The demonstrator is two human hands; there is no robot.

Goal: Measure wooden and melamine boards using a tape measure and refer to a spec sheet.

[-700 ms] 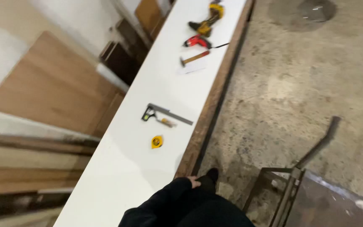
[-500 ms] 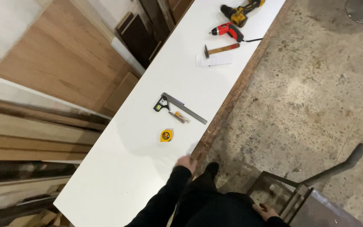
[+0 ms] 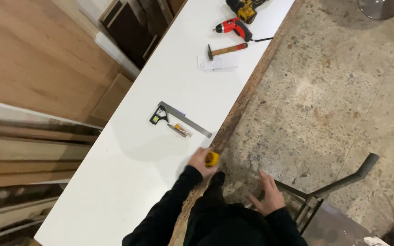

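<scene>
Hammer [image 3: 226,49], red drill [image 3: 233,28], square [image 3: 178,118]

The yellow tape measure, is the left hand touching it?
Touching. The head view shows the left hand wrapped around the yellow tape measure at the white board's edge.

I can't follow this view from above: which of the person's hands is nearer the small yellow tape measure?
The left hand: it is on the yellow tape measure at the white board's edge. The right hand hangs apart over the floor, empty.
</scene>
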